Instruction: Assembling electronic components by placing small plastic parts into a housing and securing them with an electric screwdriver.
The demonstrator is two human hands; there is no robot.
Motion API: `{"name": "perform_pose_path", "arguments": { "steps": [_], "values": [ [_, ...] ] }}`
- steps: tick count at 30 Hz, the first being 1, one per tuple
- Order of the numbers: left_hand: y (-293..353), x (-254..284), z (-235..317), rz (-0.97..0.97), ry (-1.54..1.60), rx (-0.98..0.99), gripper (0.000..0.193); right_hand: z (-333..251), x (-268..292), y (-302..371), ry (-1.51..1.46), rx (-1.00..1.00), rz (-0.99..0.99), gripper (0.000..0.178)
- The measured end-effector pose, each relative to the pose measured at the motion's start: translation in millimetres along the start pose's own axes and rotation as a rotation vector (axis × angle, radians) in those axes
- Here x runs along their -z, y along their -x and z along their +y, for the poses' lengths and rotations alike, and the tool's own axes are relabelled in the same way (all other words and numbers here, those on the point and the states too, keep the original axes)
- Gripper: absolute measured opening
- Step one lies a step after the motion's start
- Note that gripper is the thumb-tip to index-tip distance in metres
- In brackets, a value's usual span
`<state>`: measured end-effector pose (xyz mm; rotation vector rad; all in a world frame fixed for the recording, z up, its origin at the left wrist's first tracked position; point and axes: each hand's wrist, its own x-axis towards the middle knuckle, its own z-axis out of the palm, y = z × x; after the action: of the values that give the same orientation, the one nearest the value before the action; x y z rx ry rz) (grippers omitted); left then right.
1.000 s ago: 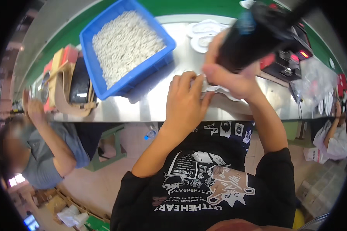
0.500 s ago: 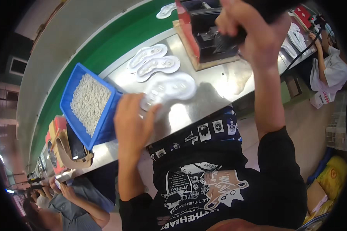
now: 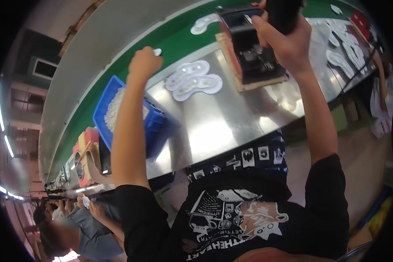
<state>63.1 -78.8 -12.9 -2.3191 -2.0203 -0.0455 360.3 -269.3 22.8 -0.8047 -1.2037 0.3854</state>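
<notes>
My left hand (image 3: 145, 64) is out over the green strip beyond the blue bin, its fingers closed around a white piece (image 3: 157, 52). Only a small edge of that piece shows past the fingers. My right hand (image 3: 289, 46) wraps round a thick black handle (image 3: 284, 15) above a black press-like device (image 3: 255, 59). Between the bin and the device, two white sole-shaped plastic pieces (image 3: 197, 86) lie side by side on the metal table, with small parts set in them.
The blue bin (image 3: 155, 124) holds many small white ring-like parts. A green belt (image 3: 174, 41) runs behind the metal table (image 3: 205, 131). More white sole-shaped pieces (image 3: 340, 63) lie at the right. Another person in grey (image 3: 89, 231) sits at lower left.
My left hand has moved away from the near sole-shaped piece, out over the green strip; that piece is gone from the table. My right hand still holds the handle.
</notes>
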Motion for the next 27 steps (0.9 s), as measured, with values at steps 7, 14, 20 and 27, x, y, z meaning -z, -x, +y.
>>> {"name": "perform_pose_path", "arguments": {
  "steps": [7,14,20,27],
  "values": [
    [-42.7,-15.0,34.1,-0.159,0.078,-0.088,0.043,7.9,5.8,8.0,0.053,0.018,-0.103,0.033],
    [-97.6,-50.5,74.3,-0.069,0.307,-0.093,0.056,-22.4,3.4,24.5,-0.114,-0.029,-0.083,0.040],
    [-124.4,-91.5,82.8,0.071,0.335,-0.073,0.060,-22.9,14.1,30.0,-0.228,0.015,-0.099,0.036],
    [-100.4,-50.9,57.3,-0.016,0.271,-0.193,0.041,-20.8,18.4,41.6,-0.185,-0.013,-0.117,0.044]
  ]
}}
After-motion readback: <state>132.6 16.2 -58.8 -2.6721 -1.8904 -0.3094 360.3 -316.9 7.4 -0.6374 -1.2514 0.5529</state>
